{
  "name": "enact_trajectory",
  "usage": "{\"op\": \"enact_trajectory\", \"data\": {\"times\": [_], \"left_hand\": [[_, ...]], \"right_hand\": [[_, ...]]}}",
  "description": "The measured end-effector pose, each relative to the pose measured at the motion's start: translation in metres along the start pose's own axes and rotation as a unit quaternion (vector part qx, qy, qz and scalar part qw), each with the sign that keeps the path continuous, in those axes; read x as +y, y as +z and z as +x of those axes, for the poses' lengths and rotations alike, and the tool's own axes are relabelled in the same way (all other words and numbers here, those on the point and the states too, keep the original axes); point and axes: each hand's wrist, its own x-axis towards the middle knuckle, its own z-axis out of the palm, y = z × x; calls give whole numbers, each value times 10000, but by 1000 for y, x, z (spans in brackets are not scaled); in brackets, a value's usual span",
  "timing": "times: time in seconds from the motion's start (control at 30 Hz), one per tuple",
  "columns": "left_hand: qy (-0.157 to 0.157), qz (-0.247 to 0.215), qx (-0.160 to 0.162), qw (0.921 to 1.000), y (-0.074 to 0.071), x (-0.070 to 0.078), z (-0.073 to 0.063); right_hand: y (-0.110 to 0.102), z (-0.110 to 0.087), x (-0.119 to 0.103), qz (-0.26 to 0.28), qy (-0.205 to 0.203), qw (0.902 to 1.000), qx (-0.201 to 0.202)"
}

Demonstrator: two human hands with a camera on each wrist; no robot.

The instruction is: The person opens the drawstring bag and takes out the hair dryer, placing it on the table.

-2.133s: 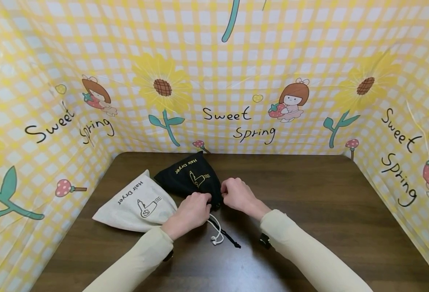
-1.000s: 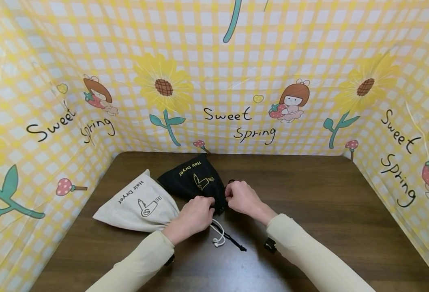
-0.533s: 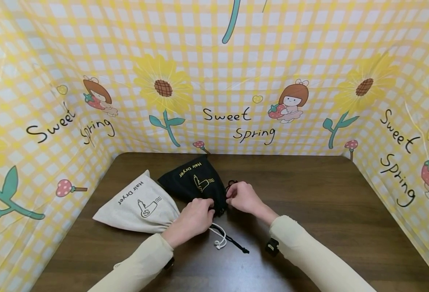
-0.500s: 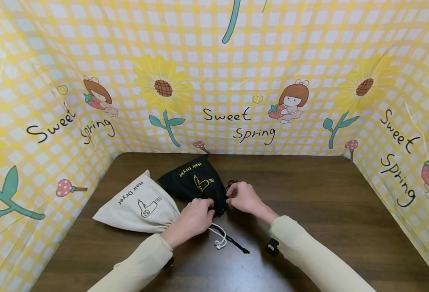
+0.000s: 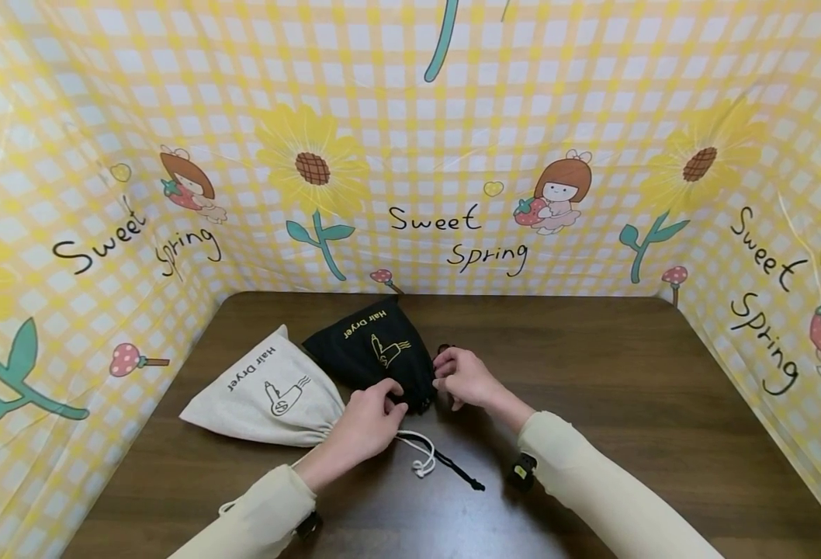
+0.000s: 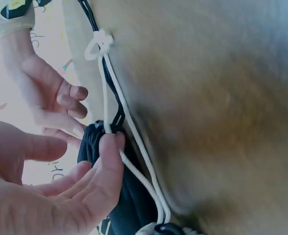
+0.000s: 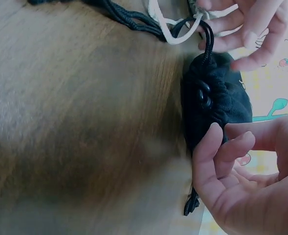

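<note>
A black drawstring pouch (image 5: 362, 341), printed "Hair Dryer" in yellow, lies with its gathered mouth between my hands. My left hand (image 5: 363, 423) is at the near side of that mouth, thumb apart from the fingers; in the left wrist view its fingertips touch a white cord (image 6: 143, 142). My right hand (image 5: 468, 379) is at the far side of the mouth, its loosely bent fingers against the black fabric (image 7: 202, 120) in the right wrist view. A light grey drawstring pouch (image 5: 264, 396) with the same print lies to the left, its gathered end partly behind my left forearm.
The white cord end (image 5: 424, 464) and a knotted black cord (image 5: 462, 472) trail over the brown table (image 5: 592, 404) toward me. Another black cord end (image 7: 191, 204) sticks out beyond my right hand. A yellow checked cloth (image 5: 445, 155) stands around the table's back and sides.
The black pouch's mouth has shifted slightly right and nearer, with its cord reaching farther out. The fingers of both hands have loosened and spread. The grey pouch has stayed nearly still.
</note>
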Motion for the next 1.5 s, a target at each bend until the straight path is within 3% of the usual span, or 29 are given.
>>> {"op": "enact_trajectory", "data": {"times": [0.1,0.17,0.27,0.37,0.63,0.73,0.83,1.0,1.33,1.5], "left_hand": [[-470,-559,39,9973,0,1,-2],[-917,-1178,-72,9888,0,2,-4],[-1594,-2219,-211,9617,-1,2,-5],[-1999,-2936,-195,9346,-1,0,-6],[-2609,-3948,-242,8806,3,-4,-6],[-2805,-4123,-344,8661,5,-3,-5],[-2920,-4201,-382,8584,7,-3,-3],[-2957,-4261,-300,8545,11,-2,1],[-2896,-4239,-301,8576,12,-8,10],[-2872,-4133,-412,8631,12,-6,8]], "right_hand": [[-2,-1,1,-93,68,9999,-48],[-3,-2,1,-193,122,9997,-76],[-3,-3,3,-338,183,9992,-104],[-2,-3,4,-427,230,9988,-103],[-1,-5,2,-533,393,9978,71],[-1,-6,1,-518,447,9976,122],[-1,-6,0,-495,462,9976,119],[-1,-5,1,-580,458,9972,101],[0,-5,0,-727,372,9964,217],[0,-8,2,-676,400,9966,240]]}}
